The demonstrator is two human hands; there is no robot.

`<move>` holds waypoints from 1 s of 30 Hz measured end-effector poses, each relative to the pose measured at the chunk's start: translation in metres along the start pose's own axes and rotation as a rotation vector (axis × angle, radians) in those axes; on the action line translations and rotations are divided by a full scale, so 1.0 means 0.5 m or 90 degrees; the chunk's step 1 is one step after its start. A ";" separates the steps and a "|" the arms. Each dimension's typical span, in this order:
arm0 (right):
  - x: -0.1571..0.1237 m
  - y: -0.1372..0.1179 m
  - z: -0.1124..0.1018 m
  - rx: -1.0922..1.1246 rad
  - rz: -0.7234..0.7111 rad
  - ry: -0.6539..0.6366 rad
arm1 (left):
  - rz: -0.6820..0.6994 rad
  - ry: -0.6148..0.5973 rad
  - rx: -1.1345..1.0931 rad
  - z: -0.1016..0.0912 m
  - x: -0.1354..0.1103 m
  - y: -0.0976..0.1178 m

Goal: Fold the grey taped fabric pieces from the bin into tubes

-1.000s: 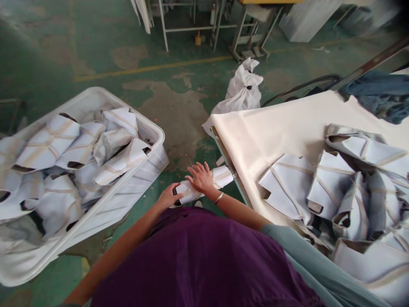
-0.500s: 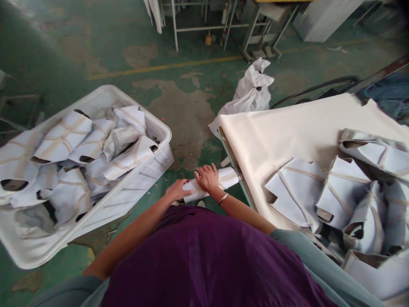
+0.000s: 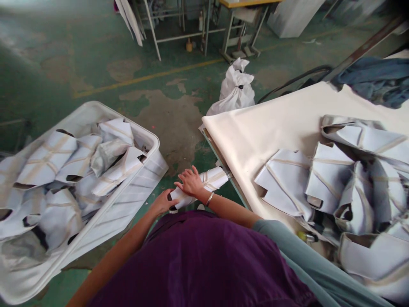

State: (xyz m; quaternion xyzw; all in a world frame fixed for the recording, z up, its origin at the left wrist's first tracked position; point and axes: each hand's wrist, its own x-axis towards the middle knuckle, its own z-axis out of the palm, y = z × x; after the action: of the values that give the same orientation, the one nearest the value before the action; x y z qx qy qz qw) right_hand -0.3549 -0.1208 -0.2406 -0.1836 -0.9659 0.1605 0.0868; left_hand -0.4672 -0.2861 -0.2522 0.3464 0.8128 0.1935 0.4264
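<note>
Below my waist, between tub and table, lies a white tube-like piece (image 3: 214, 178) with tan strips across it. Its far end meets a small metal fitting at the table's edge. My left hand (image 3: 163, 201) is wrapped round the near end, beside a dark opening. On top of the piece rests my right hand (image 3: 191, 183), fingers stretched and spread, a bangle on the wrist. What lies under that palm is hidden.
To the left a white plastic tub (image 3: 156, 143) holds several similar taped white pieces. A cream-covered table (image 3: 255, 123) at right bears more of them, with dark blue cloth (image 3: 377, 79) behind. A tied white sack (image 3: 238, 87) stands beyond the table corner.
The whole view has shifted. My right hand has moved slightly toward the piece's near end, so more tan strip shows past it. My left hand remains at that end.
</note>
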 end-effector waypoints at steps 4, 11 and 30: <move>-0.006 0.057 -0.018 -0.034 0.031 0.003 | 0.006 0.002 -0.006 -0.001 -0.004 0.000; -0.027 0.186 -0.062 -0.073 0.112 0.022 | -0.014 0.016 0.004 -0.008 -0.015 0.018; -0.018 0.150 -0.051 -0.015 0.058 0.017 | -0.024 0.043 -0.043 0.007 -0.015 0.004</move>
State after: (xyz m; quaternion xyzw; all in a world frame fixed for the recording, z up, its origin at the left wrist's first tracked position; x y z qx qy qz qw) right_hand -0.3161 -0.0509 -0.2433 -0.2304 -0.9572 0.1504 0.0904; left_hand -0.4602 -0.2902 -0.2488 0.3096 0.8262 0.2244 0.4137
